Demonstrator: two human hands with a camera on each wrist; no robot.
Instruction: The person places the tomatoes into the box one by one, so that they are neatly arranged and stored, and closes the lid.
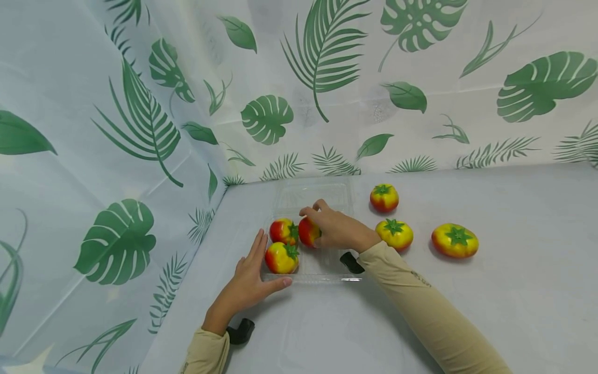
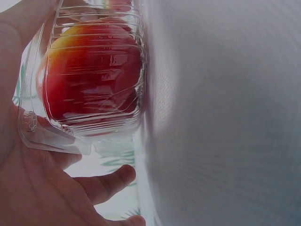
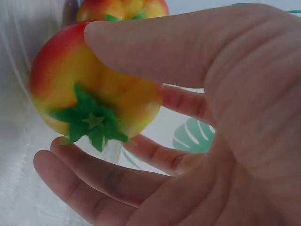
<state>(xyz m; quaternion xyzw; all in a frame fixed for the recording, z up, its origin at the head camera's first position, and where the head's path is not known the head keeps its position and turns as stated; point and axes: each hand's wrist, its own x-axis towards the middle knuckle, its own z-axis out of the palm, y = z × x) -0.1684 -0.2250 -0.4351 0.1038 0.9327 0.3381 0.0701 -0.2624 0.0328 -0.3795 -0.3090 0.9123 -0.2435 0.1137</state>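
A clear plastic clamshell box (image 1: 322, 267) lies on the table with its lid (image 1: 314, 193) folded back. My right hand (image 1: 340, 228) holds a red-and-yellow artificial tomato (image 1: 307, 231) inside the box; in the right wrist view the thumb lies over the tomato (image 3: 117, 89), the fingers on its far side. Two more tomatoes sit along the box's left side, the rear tomato (image 1: 282, 230) and the front tomato (image 1: 280, 258). My left hand (image 1: 247, 280) rests against the box's front left corner, fingers extended along the side and thumb at the front edge.
Right of the box are three loose tomatoes: one at the back (image 1: 384, 198), one by the right forearm (image 1: 396, 235), and one farther right (image 1: 455, 240). Leaf-printed sheeting (image 1: 345, 104) hangs behind and at the left of the white table (image 1: 528, 259).
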